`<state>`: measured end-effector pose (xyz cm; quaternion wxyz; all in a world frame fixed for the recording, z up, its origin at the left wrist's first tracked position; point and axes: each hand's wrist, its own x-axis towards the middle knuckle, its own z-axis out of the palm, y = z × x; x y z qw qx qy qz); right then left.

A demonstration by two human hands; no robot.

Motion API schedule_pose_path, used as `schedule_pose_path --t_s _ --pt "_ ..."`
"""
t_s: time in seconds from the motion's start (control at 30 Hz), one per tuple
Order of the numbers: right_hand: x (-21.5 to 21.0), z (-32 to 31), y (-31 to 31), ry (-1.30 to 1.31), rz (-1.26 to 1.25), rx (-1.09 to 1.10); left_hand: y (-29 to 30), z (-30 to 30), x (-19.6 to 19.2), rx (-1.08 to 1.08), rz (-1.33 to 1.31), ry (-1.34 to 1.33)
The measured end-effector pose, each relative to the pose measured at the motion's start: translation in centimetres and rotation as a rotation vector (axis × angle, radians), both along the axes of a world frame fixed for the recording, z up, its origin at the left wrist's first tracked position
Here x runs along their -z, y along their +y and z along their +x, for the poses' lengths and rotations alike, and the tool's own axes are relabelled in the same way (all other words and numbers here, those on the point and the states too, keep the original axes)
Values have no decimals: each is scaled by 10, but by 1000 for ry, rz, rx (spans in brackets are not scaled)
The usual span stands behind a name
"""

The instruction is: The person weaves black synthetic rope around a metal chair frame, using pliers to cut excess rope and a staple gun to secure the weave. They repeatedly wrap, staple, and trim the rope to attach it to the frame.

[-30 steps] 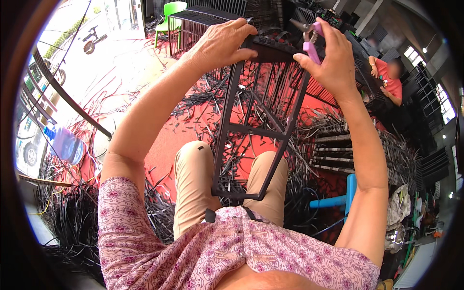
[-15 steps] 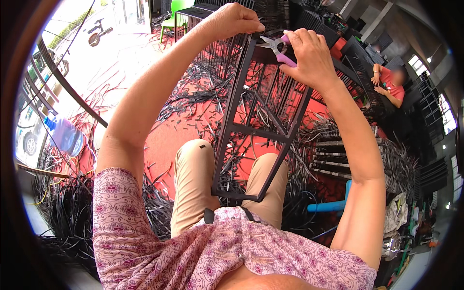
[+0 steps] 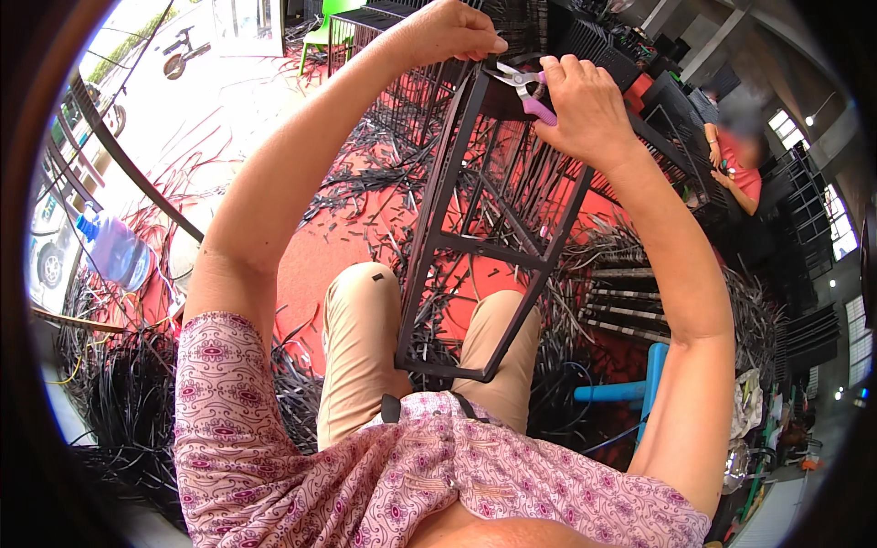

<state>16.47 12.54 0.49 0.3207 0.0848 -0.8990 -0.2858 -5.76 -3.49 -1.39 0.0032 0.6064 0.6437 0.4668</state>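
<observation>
We see the black frame [image 3: 489,248] standing tilted in front of us, its lower end between the knees of our beige trousers [image 3: 361,310] and its upper end reaching away toward our raised hands. Our right hand [image 3: 589,110] has its fingers clamped on a pair of cutters [image 3: 539,108] with purple handles; the palm side is turned from view, and part of the handles is lost behind the fingers. The metal blades point left, close to the frame's upper end, but we cannot tell whether they touch it. Our left hand [image 3: 457,35] is at the same end, its fingers curled inward; we cannot tell whether they are clamped on anything, since their tips merge with dark things behind. The frame's top is hard to separate from the black racks [image 3: 388,78] beyond it. Black strips [image 3: 128,411] litter the red floor [image 3: 311,265], too tangled to tell apart. The green chair [image 3: 322,35] is cut off at the upper edge, and a blue pipe-like thing [image 3: 610,393] is partly covered by our right arm.
</observation>
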Motion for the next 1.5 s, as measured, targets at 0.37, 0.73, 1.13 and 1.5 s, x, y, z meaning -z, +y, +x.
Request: schedule_pose_path --t_s 0.37,0.73,1.13,1.5 --pt "3 9 4 -76 -219 86 7 -26 13 47 70 -428" --pt "12 108 34 211 -933 -5 -32 7 30 -484 206 162" --pt "90 194 60 287 -1484 -4 -1 43 42 -377 159 -99" --pt "113 231 70 259 -1189 194 12 49 59 -28 273 -737"
